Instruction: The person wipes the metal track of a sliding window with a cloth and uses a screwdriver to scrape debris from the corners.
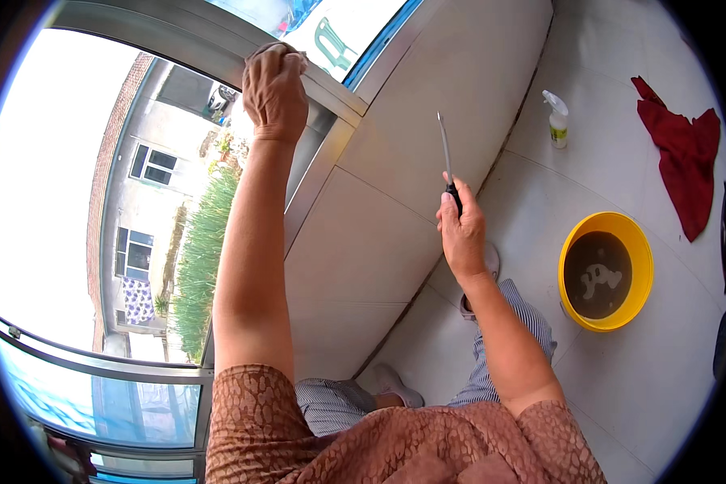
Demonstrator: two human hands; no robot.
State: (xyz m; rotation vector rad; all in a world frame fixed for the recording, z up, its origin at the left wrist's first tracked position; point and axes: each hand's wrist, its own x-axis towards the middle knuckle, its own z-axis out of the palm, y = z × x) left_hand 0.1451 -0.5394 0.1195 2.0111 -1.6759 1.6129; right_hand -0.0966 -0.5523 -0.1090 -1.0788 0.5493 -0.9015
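Observation:
Against the metal window frame (336, 97), my left hand (275, 91) presses a bunched cloth (299, 57), mostly covered by my fingers. My right hand (464, 236) grips a screwdriver (446, 148) by its black handle, the metal shaft pointing up and away from me. The screwdriver is held in front of the tiled wall below the window, and its tip appears to touch nothing.
On the tiled floor (605, 375) to my right stands a yellow bucket (641, 272) of murky water. Beyond it are a white spray bottle (558, 121) and a dark red cloth (680, 157). Beyond the window, a green plastic chair (333, 45) and a building (139, 206) show.

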